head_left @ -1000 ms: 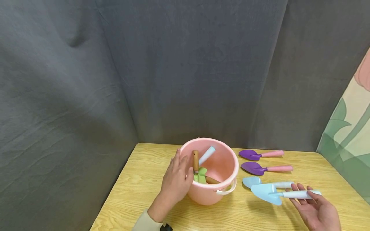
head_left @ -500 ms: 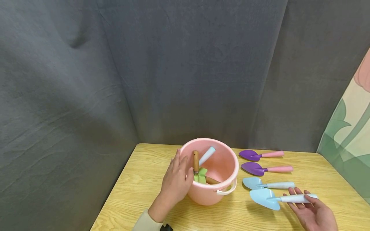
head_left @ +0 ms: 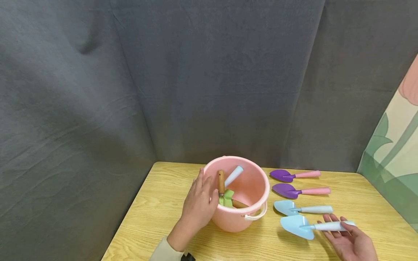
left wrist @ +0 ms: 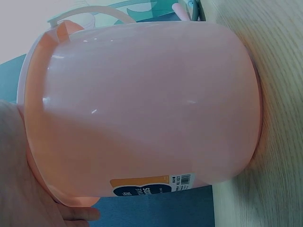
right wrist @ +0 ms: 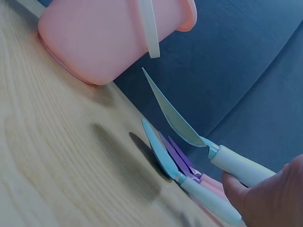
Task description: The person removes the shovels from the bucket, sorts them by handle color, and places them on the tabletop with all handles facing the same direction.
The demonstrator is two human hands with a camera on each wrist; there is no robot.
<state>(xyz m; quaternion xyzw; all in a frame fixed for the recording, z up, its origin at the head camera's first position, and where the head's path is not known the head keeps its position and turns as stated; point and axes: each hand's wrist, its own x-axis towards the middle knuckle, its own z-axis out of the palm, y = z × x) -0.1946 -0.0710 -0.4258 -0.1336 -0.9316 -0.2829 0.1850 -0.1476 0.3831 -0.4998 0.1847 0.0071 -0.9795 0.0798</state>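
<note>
A pink bucket [head_left: 235, 224] stands on the table, its white handle hanging at the right. My left hand [head_left: 200, 203] holds its left rim, fingers over the edge; the left wrist view shows a fingertip outside the wall. My right hand [head_left: 354, 241] grips the pale handle of a light blue trowel [head_left: 297, 227], thumb on top and fingers beneath. In the right wrist view this trowel [right wrist: 175, 118] is raised off the table, its shadow below. A second light blue trowel [head_left: 285, 207] lies just behind it. Inside the bucket are green tools with wooden handles [head_left: 221, 181] and a pale blue handle [head_left: 234, 175].
Two purple trowels with pink handles, a nearer one [head_left: 285, 190] and a farther one [head_left: 281, 175], lie right of the bucket. Dark grey cloth [head_left: 215, 90] stands behind and left of the wooden table [head_left: 156, 203]. A flower-patterned panel [head_left: 395, 159] borders the right.
My right hand has moved the light blue trowel slightly left and towards the near edge, so it overlaps the trowel behind it less. The left hand and bucket stay put.
</note>
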